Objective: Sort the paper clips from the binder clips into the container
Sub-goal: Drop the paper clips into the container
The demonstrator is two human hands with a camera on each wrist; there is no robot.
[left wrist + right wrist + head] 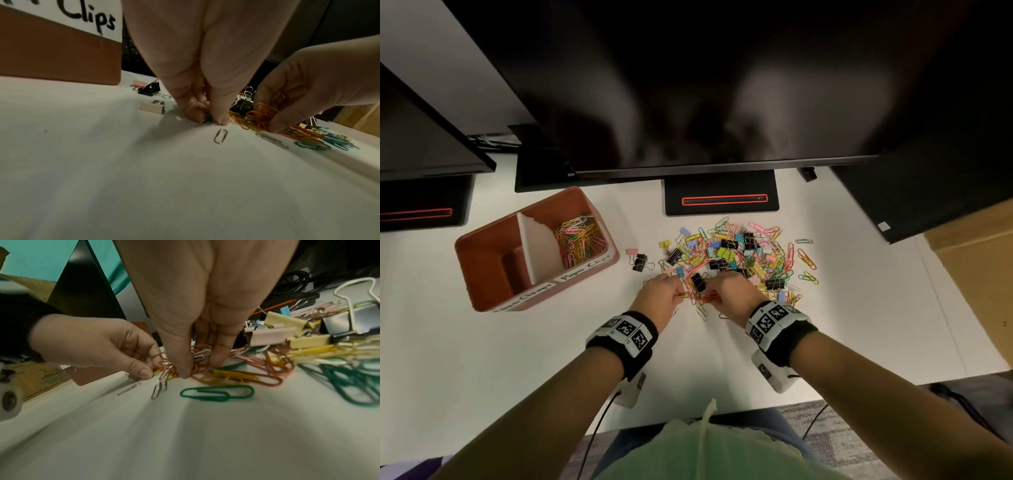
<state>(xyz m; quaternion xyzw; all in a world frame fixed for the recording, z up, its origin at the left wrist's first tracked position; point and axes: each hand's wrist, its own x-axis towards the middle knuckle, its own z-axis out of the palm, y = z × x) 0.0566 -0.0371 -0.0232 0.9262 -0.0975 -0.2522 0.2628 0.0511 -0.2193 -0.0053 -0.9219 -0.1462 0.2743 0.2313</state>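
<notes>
A mixed pile of coloured paper clips and binder clips [739, 257] lies on the white table. At its near edge my left hand [677, 295] and right hand [714, 297] work close together beside a black binder clip [698, 281]. In the left wrist view my left hand [207, 120] pinches a few small paper clips against the table. My right hand [200, 366] pinches a tangle of orange paper clips [197, 353]. The brown container [517, 212] stands to the left; its right compartment holds paper clips [580, 236], its left compartment looks empty.
A black and a pink binder clip [639, 262] lie apart between pile and container. Loose clips lie near my hands: a silver one [220, 136] and a green one [216, 392]. A monitor [722, 85] and its base [720, 197] stand behind the pile. A cardboard box [979, 246] is at the right.
</notes>
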